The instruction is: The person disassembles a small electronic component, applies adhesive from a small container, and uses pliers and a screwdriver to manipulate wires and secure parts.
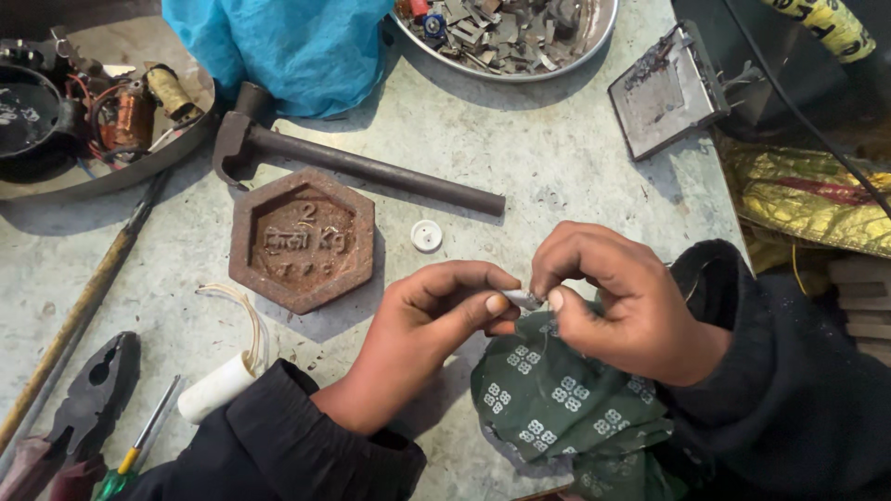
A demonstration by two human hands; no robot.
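My left hand (422,325) and my right hand (617,297) meet over the table's near edge, and both pinch a small pale grey piece (522,298) between thumb and fingertips. Just below them a dark green cloth with a white pattern (566,404) lies bunched. Both wrists are in black sleeves. A small white round cap (426,236) lies on the table above my left hand.
A rusty hexagonal iron weight (303,237) and a hammer (357,167) lie left of centre. Pliers (79,408), a screwdriver (139,443) and a white tube (215,388) sit at the lower left. A metal bowl of scraps (506,37), a blue cloth (288,46) and a flat metal part (664,93) are farther back.
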